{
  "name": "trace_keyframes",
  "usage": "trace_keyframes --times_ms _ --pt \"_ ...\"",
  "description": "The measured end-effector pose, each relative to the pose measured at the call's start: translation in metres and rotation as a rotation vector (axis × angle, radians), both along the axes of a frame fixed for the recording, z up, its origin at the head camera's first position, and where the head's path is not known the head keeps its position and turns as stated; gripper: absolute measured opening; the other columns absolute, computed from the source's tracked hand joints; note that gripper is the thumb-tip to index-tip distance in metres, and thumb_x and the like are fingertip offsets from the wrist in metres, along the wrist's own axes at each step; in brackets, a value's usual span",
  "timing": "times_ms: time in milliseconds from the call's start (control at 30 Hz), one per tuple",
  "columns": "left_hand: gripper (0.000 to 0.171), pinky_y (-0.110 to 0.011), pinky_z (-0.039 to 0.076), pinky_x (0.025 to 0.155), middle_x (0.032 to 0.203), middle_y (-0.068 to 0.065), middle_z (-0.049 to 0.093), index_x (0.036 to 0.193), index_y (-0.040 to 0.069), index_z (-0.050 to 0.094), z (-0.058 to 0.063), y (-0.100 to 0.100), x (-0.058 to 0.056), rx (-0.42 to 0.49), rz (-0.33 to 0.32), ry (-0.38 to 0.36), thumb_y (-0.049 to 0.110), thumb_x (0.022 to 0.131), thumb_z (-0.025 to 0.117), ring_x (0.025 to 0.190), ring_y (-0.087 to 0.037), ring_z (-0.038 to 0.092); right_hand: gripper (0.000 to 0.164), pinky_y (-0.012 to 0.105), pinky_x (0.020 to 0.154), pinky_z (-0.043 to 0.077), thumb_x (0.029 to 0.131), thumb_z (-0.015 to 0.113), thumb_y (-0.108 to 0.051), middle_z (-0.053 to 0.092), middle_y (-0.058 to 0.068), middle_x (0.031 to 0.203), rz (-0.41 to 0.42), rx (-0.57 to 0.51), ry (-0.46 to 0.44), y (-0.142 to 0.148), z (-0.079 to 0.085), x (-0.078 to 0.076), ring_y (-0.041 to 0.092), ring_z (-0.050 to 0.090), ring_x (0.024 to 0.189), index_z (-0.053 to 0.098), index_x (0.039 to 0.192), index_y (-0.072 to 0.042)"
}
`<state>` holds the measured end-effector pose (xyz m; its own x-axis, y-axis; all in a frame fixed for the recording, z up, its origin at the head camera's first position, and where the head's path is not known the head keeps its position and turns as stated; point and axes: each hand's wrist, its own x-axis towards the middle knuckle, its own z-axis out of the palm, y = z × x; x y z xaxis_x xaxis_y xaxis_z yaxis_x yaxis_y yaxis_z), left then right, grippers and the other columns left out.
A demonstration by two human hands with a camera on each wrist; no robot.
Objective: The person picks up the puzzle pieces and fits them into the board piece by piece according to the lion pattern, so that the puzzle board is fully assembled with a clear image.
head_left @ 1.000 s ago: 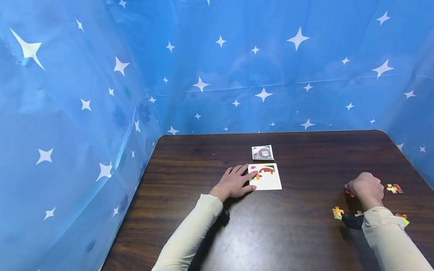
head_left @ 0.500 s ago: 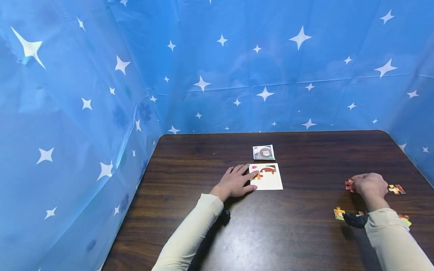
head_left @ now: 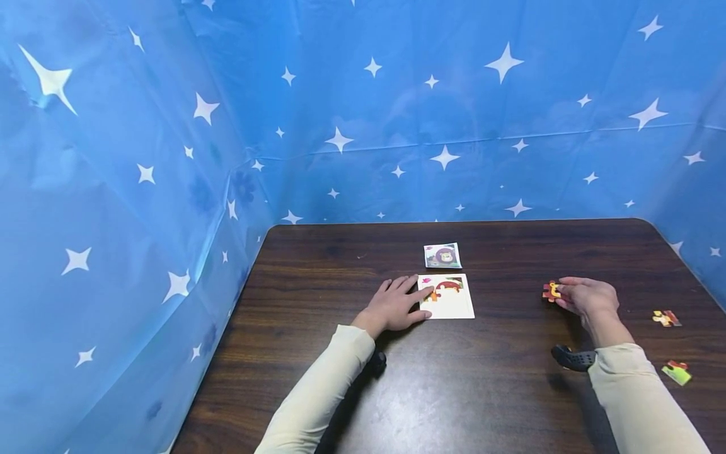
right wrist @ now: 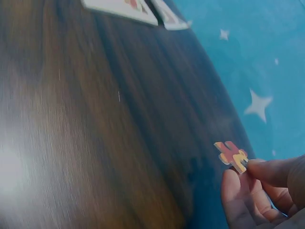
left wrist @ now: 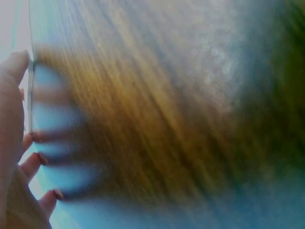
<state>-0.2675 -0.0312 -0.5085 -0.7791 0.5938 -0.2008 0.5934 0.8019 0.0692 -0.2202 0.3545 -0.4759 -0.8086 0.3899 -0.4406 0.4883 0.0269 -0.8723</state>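
Note:
My right hand (head_left: 590, 301) pinches a red and yellow jigsaw puzzle piece (head_left: 551, 291) between thumb and fingers, over the right part of the table. In the right wrist view the puzzle piece (right wrist: 232, 156) sticks out past the fingertips. My left hand (head_left: 392, 304) lies with spread fingers at the left edge of a white puzzle board (head_left: 456, 306), its index finger and thumb reaching onto it. A few pieces of an orange and brown picture (head_left: 449, 286) show in the board's upper part; the fingers hide some of its left side. The left wrist view is mostly blurred table.
Behind the board lies a small picture card (head_left: 442, 256) with a lion on it. Toward the right edge lie a yellow and brown puzzle piece (head_left: 666, 318) and a green and red one (head_left: 677, 372). A blue starry curtain (head_left: 397, 113) surrounds the dark wooden table (head_left: 317, 271).
My right hand has picked up the red puzzle piece and moved left with it. Its wrist now covers where another yellow piece lay. The left hand stays put.

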Motion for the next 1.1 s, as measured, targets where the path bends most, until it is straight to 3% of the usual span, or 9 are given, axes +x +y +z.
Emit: trace_keyframes --times_ms 467,733,1100 --pt "0.065 -0.051 0.024 0.124 0.171 -0.002 0.02 0.161 0.042 0.023 0.001 0.0 0.001 -0.004 0.001 0.006 0.065 0.102 0.039 0.157 -0.024 0.023 0.042 0.019 0.067 0.059 0.1 0.057 -0.002 0.064 -0.014 0.074 0.103 -0.066 0.087 -0.068 0.002 -0.022 -0.002 0.067 0.067 0.051 0.141 0.009" --pt "0.065 -0.052 0.023 0.124 0.171 -0.003 0.02 0.161 0.041 0.023 0.0 0.001 0.001 -0.006 0.007 0.003 0.064 0.103 0.038 0.157 -0.024 0.023 0.037 0.021 0.07 0.06 0.099 0.058 0.0 0.066 0.009 0.102 0.122 -0.022 0.095 -0.11 -0.004 -0.033 0.0 0.066 0.067 0.057 0.136 0.009" --pt "0.065 -0.052 0.025 0.123 0.171 -0.001 0.02 0.161 0.043 0.022 -0.002 -0.002 0.001 -0.019 0.0 0.023 0.067 0.102 0.035 0.156 -0.023 0.023 0.032 0.021 0.065 0.06 0.097 0.059 0.001 0.068 0.017 0.109 0.174 -0.008 0.089 -0.155 -0.008 -0.038 0.003 0.065 0.067 0.063 0.128 0.008"
